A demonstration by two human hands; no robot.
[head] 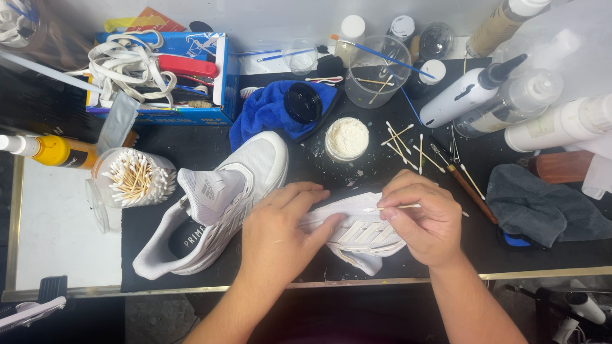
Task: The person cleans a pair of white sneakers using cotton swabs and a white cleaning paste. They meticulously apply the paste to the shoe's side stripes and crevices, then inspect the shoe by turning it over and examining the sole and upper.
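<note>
My left hand (280, 236) grips a white sneaker (357, 232) lying on its side on the black mat, fingers pressed over its upper. My right hand (427, 220) pinches a cotton swab (398, 206) whose tip touches the sneaker's side near the top edge. A second white sneaker (217, 204), without laces, rests to the left of my left hand with its opening facing up. An open jar of white powder or paste (347, 137) stands just beyond the held shoe.
A cup of cotton swabs (132, 178) sits left; loose swabs (401, 140) and a brush (462, 185) lie right of the jar. Blue cloth (268, 114), blue box with laces (159, 70), grey cloth (542, 207), several bottles (510, 95), a yellow bottle (54, 151) surround the mat.
</note>
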